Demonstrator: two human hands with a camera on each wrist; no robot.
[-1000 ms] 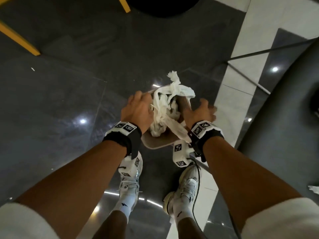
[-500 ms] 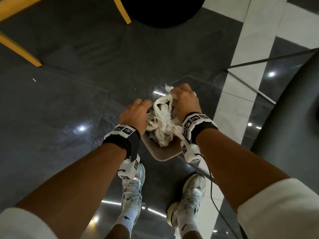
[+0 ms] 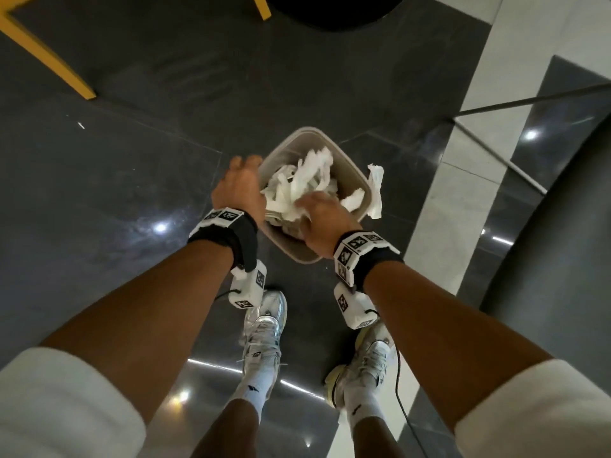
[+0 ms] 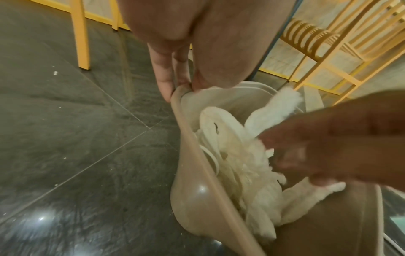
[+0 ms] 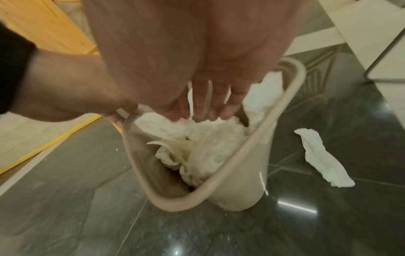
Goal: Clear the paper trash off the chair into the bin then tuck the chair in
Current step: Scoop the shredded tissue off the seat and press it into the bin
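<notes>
A beige plastic bin (image 3: 297, 254) stands on the dark floor in front of my feet, filled with crumpled white paper strips (image 3: 297, 183). My left hand (image 3: 241, 183) pinches the bin's left rim (image 4: 186, 138) between thumb and fingers. Inside the bin my right hand (image 3: 320, 216) presses straight fingers (image 5: 201, 110) down onto the paper (image 5: 210, 142). One loose paper strip (image 5: 322, 155) lies on the floor just right of the bin (image 5: 241, 190); in the head view this strip (image 3: 375, 190) shows beside the right rim. The chair seat is out of view.
Yellow wooden furniture legs (image 3: 49, 57) stand at the far left, with a black round base (image 3: 330, 8) at the top. Thin metal legs (image 3: 529, 100) cross the white floor stripe at the right. A dark curved surface (image 3: 568, 259) fills the right edge.
The bundle that both hands held above the bin now sits inside it. My right hand has come down onto it, my left has taken the rim, and one strip lies outside.
</notes>
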